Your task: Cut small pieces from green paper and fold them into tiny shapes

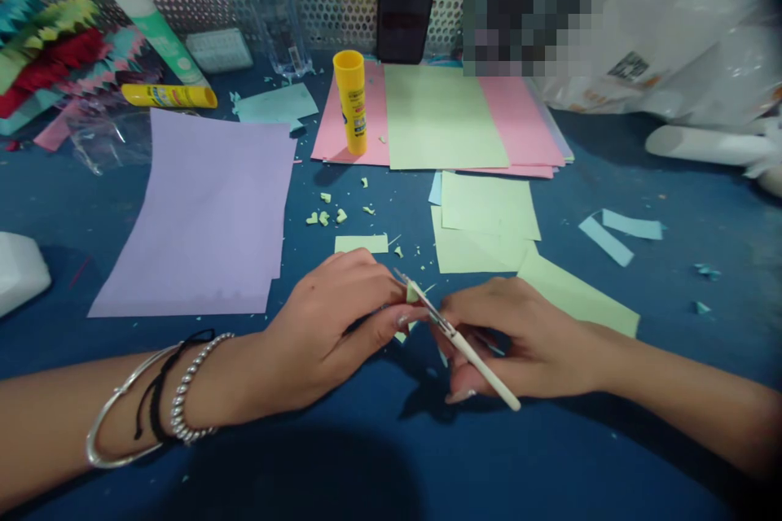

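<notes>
My left hand [342, 317] reaches in from the left, its thumb and finger pinching a small piece of light green paper [411, 293]. White-handled scissors [449, 330] are in my right hand [519, 334], their blades right at that green piece and pointing up and left. My right fingers partly hide the second handle. Just beyond my left fingers lies a narrow green paper strip [362, 244]. Tiny green heart-shaped cut-outs [323, 218] and scraps are scattered farther back. Larger green paper pieces [489, 240] lie beyond my right hand.
Purple sheets [213, 212] lie at left. An upright yellow glue stick [351, 102] stands on pink paper [525, 122] at the back. Blue strips [611, 232] are at right. A clear bottle [274, 8], dark phone [408, 0] and plastic bag [660, 41] line the mesh panel.
</notes>
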A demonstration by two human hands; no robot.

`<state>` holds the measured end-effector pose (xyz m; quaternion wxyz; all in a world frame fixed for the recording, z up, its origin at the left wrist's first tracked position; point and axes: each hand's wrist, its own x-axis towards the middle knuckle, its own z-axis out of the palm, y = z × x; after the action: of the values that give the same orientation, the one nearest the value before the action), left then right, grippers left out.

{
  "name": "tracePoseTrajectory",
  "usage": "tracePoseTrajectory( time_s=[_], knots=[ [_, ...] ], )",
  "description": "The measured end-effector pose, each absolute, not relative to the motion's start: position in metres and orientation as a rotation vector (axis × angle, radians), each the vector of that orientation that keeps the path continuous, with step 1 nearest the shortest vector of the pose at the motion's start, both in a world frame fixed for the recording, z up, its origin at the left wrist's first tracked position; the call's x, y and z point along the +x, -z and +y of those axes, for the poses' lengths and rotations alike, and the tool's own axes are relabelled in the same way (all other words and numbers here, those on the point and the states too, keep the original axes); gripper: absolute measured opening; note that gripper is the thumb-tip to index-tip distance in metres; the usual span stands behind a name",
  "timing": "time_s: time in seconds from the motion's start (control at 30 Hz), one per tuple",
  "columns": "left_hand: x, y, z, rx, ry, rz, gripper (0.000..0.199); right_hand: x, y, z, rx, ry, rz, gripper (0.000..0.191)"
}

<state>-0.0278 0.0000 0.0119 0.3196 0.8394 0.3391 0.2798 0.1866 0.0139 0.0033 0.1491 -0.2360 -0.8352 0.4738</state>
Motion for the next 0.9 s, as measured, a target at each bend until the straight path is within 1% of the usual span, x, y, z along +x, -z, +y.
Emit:
tracePoseTrajectory(
  time_s=[0.2,0.67,0.8,0.9],
  knots=[
    [-0.0284,-0.01,-0.0013,2.206,-0.745,0.881,0.022,0.187,-0.0031,0.0158,-0.651,-1.405,-2.408,0.03],
    [-0.0298,-0.0121,-0.0032,2.151,-0.841,0.85,0.022,0.1882,-0.0057,0.0185,-0.568,-1.608,-2.363,0.025],
    [-0.0312,-0.0124,-0.0037,2.022,-0.913,0.911,0.025,0.1883,-0.0045,0.0172,-0.572,-1.626,-2.336,0.022],
    [-0.0327,-0.0073,-0.0043,1.904,-0.958,0.896,0.026,0.1889,-0.0032,0.0162,-0.595,-1.59,-2.301,0.024]
  ],
)
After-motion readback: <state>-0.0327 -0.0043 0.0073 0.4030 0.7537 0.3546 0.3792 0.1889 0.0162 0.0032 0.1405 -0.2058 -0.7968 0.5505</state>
